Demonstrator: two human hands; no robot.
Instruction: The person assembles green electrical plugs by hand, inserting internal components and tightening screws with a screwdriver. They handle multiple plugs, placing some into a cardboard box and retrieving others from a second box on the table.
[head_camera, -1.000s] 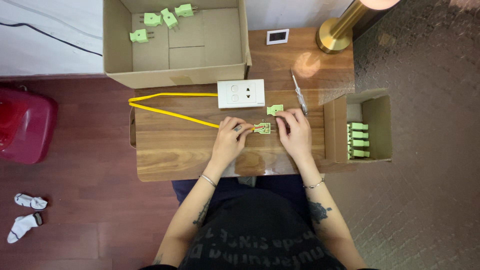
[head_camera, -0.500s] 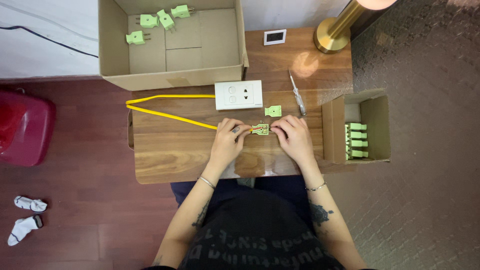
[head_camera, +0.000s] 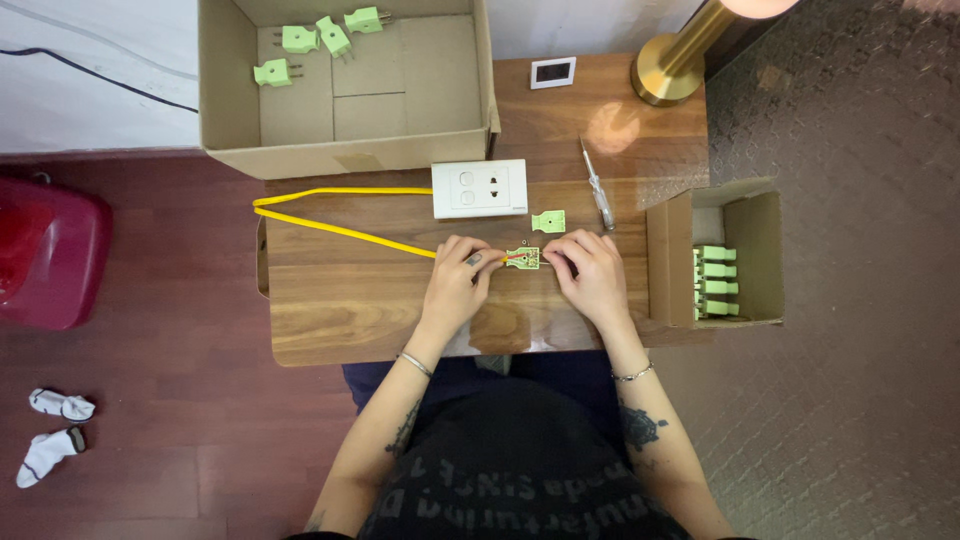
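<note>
Socks (head_camera: 52, 435) on the dark floor at far left, red case (head_camera: 45, 252) above them, both well apart from the table (head_camera: 340, 310). Large cardboard box (head_camera: 345, 155) overhanging the table's back-left edge, four green plugs (head_camera: 320, 38) loose inside. Yellow cable (head_camera: 340, 210) looped near the table's left edge, running right into the left hand (head_camera: 455, 285). Bare wood open along the front-left of the table. Left fingers (head_camera: 482, 258) pressed together, pinching the cable end at the open green plug (head_camera: 523, 258), lying on the table mid-way between both hands. White socket plate (head_camera: 480, 188) just behind, green plug cover (head_camera: 548, 221) and screwdriver (head_camera: 598, 185) beside it. Right hand (head_camera: 592, 275) touching the plug's right side, fingers (head_camera: 560, 262) curled close on its edge. Brass lamp base (head_camera: 668, 80) at back-right corner. Small cardboard box (head_camera: 715, 255) just off the table's right edge, green plugs stacked inside.
</note>
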